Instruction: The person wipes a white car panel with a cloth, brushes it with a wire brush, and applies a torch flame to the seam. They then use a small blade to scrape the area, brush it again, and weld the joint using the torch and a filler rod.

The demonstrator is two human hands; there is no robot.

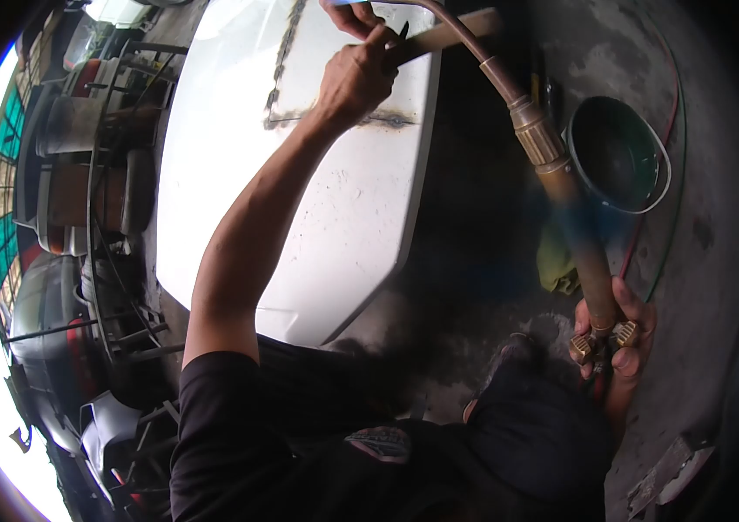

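My right hand is closed around the valve end of a brass gas torch, beside its two knurled knobs. From there the torch runs up, and its bent copper neck curves left to the top edge, where the tip is cut off. My left hand grips a flat wooden handle over a white painted panel. What the handle belongs to is hidden. More fingers show just beyond this hand, by the torch neck. Dark, scorched seam lines run along the panel near my left hand.
A dark green bucket with a wire bail stands on the concrete floor at right. Red and green hoses trail past it. A yellow-green cloth lies below the bucket. Metal racking and car parts fill the left side.
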